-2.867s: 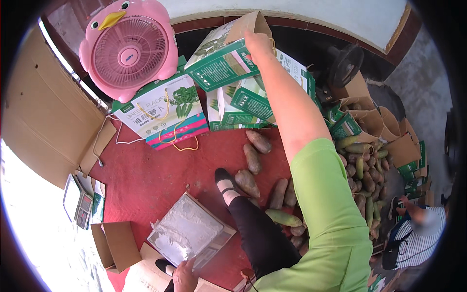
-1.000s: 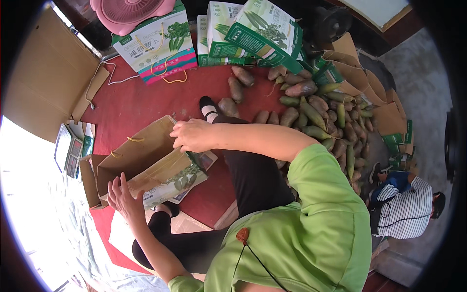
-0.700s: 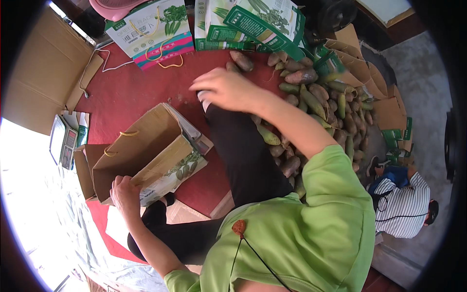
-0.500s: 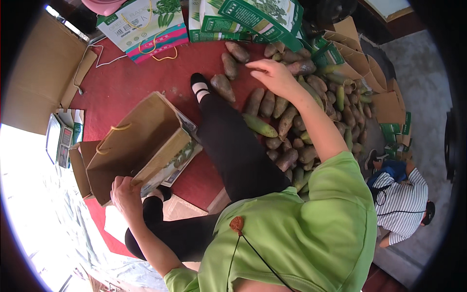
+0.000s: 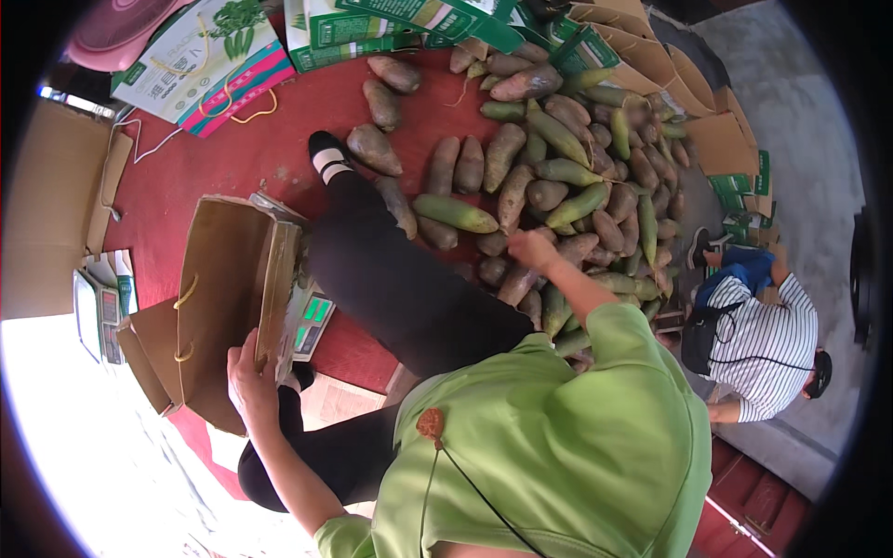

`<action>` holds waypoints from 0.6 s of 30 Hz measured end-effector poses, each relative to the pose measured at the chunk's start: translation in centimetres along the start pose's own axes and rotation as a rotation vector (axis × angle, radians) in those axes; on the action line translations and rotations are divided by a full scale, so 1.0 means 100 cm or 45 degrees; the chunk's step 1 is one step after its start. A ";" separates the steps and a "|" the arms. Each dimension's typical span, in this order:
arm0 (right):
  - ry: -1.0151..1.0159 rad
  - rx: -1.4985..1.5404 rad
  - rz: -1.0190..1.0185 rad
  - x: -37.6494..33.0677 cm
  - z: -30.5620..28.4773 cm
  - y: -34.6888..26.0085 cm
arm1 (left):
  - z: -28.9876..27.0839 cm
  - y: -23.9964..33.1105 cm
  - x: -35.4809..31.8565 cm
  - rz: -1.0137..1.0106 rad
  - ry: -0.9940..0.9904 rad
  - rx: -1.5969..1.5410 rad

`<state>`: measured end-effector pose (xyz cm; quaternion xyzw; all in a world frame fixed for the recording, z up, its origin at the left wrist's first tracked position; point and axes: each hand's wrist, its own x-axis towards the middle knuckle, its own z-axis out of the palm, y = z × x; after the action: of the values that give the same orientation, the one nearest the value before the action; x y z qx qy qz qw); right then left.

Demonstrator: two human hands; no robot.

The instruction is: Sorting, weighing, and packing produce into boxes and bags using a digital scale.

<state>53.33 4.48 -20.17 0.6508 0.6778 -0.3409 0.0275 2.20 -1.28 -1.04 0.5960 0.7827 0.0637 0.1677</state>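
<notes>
My left hand (image 5: 251, 381) is closed on the near edge of a tall cardboard gift box (image 5: 212, 279) with yellow rope handles. The box leans open-topped beside my knee, and its inside looks bare where I can see it. At the near side of a big heap, my right hand (image 5: 532, 249) is low over the radishes, its fingers curled down and partly hidden. Right by it lies a brownish, soil-coated radish (image 5: 517, 286). A clean green radish (image 5: 456, 213) lies nearby to the left, beside my black-trousered leg.
A digital scale (image 5: 314, 324) with green lit digits shows beside the box; another scale (image 5: 110, 316) stands far left. Printed gift boxes (image 5: 209, 70) line the back, open cartons (image 5: 642, 51) the right. A person in a striped shirt (image 5: 758, 335) bends at the right.
My right hand has swung back from the heap's far left to its near side. The box has tilted more upright under my left hand, uncovering the scale's display. The whole view has shifted.
</notes>
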 end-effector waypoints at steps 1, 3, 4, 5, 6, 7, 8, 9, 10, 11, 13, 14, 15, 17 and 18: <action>-0.002 0.005 0.010 -0.011 0.012 0.003 | 0.002 -0.002 0.000 0.007 -0.009 0.003; -0.118 0.137 0.237 -0.025 0.029 0.006 | 0.006 -0.007 0.001 -0.020 -0.114 -0.005; -0.120 0.141 0.245 -0.025 0.029 0.008 | 0.007 -0.010 0.001 -0.014 -0.121 -0.002; -0.072 0.327 0.393 -0.024 0.028 0.010 | 0.008 -0.012 0.001 -0.012 -0.128 -0.008; -0.025 0.511 0.540 -0.022 0.024 0.013 | 0.009 -0.013 0.001 -0.012 -0.136 -0.014; 0.024 0.695 0.687 -0.020 0.021 0.015 | 0.010 -0.015 0.000 -0.009 -0.144 -0.013; 0.074 0.878 0.833 -0.016 0.017 0.018 | 0.011 -0.017 0.000 -0.011 -0.134 -0.016; 0.126 1.061 0.976 -0.011 0.014 0.021 | 0.011 -0.017 0.000 -0.012 -0.121 -0.019; 0.125 1.062 0.982 -0.007 0.010 0.030 | 0.011 -0.014 0.001 -0.010 -0.126 -0.017; 0.257 1.280 1.057 -0.003 0.004 0.045 | 0.010 -0.011 0.002 -0.015 -0.132 -0.036; 0.392 1.497 1.136 0.003 0.000 0.070 | 0.007 -0.008 0.003 -0.018 -0.144 -0.052; 0.535 1.534 1.201 0.005 0.000 0.081 | 0.005 -0.008 0.002 -0.019 -0.134 -0.028; 0.675 1.568 1.261 0.010 -0.003 0.085 | 0.004 -0.008 0.002 -0.024 -0.121 -0.002; 0.795 1.625 1.357 0.020 -0.005 0.091 | 0.002 -0.011 0.002 -0.028 -0.131 0.010; 0.925 1.682 1.448 0.024 -0.006 0.094 | 0.002 -0.013 0.002 -0.026 -0.139 0.019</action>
<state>61.71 6.12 -24.85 0.8341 -0.1045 -0.3677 -0.3976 1.05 -1.48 -1.67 0.5918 0.7790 0.0236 0.2061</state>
